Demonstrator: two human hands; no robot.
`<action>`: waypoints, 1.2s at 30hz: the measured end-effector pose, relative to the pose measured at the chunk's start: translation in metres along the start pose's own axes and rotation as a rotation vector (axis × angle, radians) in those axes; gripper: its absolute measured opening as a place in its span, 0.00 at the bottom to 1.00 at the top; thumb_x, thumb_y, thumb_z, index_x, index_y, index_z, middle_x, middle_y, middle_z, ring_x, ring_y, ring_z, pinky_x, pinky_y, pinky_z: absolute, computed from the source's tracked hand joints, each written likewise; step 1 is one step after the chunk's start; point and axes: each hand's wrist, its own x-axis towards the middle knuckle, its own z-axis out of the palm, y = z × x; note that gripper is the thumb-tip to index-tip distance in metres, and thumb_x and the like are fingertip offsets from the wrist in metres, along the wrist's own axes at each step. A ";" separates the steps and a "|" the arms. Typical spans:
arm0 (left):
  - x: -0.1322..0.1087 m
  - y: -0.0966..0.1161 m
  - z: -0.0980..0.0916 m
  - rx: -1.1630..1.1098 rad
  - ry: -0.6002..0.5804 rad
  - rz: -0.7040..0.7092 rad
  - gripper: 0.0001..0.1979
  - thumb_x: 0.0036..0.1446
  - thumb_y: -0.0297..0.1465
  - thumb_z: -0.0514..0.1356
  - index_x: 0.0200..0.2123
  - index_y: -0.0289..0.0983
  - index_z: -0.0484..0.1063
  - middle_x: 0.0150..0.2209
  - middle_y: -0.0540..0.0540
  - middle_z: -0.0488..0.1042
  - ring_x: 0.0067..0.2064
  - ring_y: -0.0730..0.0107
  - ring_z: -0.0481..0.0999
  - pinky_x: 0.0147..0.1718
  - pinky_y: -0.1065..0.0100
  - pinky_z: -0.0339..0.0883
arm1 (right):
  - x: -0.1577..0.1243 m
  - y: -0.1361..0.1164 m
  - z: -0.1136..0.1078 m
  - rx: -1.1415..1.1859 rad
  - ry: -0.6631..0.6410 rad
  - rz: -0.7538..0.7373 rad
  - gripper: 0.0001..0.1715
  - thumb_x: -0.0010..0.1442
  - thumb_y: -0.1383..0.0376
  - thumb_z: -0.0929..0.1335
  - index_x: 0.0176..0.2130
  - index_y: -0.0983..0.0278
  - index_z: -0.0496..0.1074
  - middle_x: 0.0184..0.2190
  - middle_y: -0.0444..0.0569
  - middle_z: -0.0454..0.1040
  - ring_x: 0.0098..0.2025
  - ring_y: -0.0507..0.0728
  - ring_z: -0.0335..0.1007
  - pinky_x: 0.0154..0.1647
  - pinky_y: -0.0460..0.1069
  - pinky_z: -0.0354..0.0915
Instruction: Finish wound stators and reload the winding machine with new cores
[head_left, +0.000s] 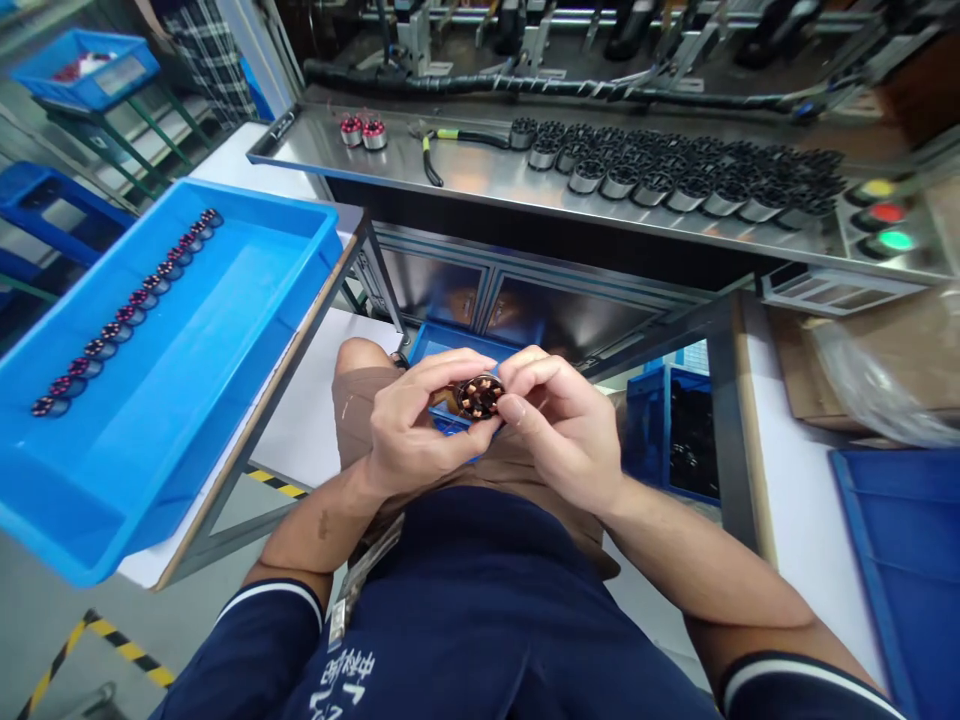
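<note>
Over my lap, a small round motor stator (480, 396) with a dark core and copper-coloured windings faces up toward me. My left hand (427, 410) is closed round its left side, thumb below and fingers above. At its right edge, my right hand (562, 425) pinches the rim between thumb and fingertips. The fingers hide part of the stator's sides. Beneath the hands, a blue bin (442, 343) partly shows between the knees.
A blue tray (225, 290) at left holds a row of wound stators (116, 332). The metal bench (465, 185) ahead carries two red-wound stators (364, 132), pliers (431, 150) and many black-topped stators (652, 185). Lit buttons (885, 242) sit at its right end, with a blue crate (900, 560) nearer me.
</note>
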 end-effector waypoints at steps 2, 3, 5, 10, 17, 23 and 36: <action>0.001 0.001 0.000 0.010 0.010 0.009 0.25 0.46 0.22 0.72 0.50 0.40 0.77 0.44 0.44 0.82 0.46 0.63 0.82 0.46 0.66 0.79 | 0.000 0.002 0.005 0.008 0.060 0.033 0.11 0.66 0.62 0.69 0.32 0.61 0.68 0.31 0.44 0.68 0.34 0.51 0.66 0.38 0.48 0.67; 0.001 0.001 0.000 0.002 0.014 0.005 0.25 0.47 0.22 0.72 0.50 0.40 0.77 0.44 0.44 0.82 0.46 0.64 0.82 0.45 0.67 0.79 | -0.001 0.003 0.006 0.006 0.099 0.067 0.12 0.67 0.61 0.69 0.32 0.61 0.67 0.30 0.44 0.68 0.33 0.51 0.65 0.38 0.48 0.67; 0.001 0.000 0.000 -0.019 0.018 0.000 0.25 0.48 0.22 0.72 0.51 0.41 0.76 0.44 0.45 0.82 0.46 0.65 0.82 0.43 0.68 0.79 | -0.004 0.007 0.008 -0.009 0.152 0.143 0.14 0.68 0.58 0.68 0.32 0.61 0.66 0.29 0.44 0.68 0.32 0.51 0.65 0.37 0.48 0.67; 0.000 -0.002 -0.003 0.048 0.002 -0.025 0.24 0.48 0.25 0.72 0.50 0.40 0.77 0.45 0.44 0.82 0.47 0.62 0.82 0.45 0.64 0.80 | -0.006 0.012 0.005 -0.053 0.154 0.076 0.16 0.63 0.52 0.72 0.40 0.60 0.67 0.37 0.48 0.70 0.36 0.54 0.68 0.40 0.52 0.69; 0.001 0.001 -0.004 0.071 -0.048 0.032 0.23 0.49 0.26 0.72 0.50 0.42 0.76 0.45 0.47 0.82 0.46 0.62 0.83 0.47 0.60 0.80 | 0.002 0.011 0.007 -0.043 0.254 0.089 0.13 0.65 0.58 0.70 0.31 0.61 0.68 0.30 0.45 0.69 0.32 0.52 0.67 0.37 0.50 0.68; 0.002 -0.003 -0.006 -0.114 0.003 -0.104 0.22 0.50 0.29 0.73 0.50 0.42 0.78 0.43 0.46 0.82 0.47 0.63 0.82 0.43 0.64 0.81 | -0.004 0.019 0.004 0.258 0.227 0.242 0.25 0.54 0.47 0.76 0.40 0.60 0.72 0.37 0.47 0.75 0.36 0.53 0.72 0.41 0.50 0.72; 0.003 0.000 -0.008 -0.114 -0.023 -0.135 0.24 0.48 0.25 0.73 0.49 0.42 0.78 0.44 0.45 0.81 0.48 0.65 0.81 0.47 0.65 0.79 | -0.004 -0.004 0.004 0.036 0.130 0.175 0.17 0.59 0.53 0.75 0.29 0.62 0.74 0.28 0.45 0.74 0.31 0.52 0.69 0.34 0.49 0.70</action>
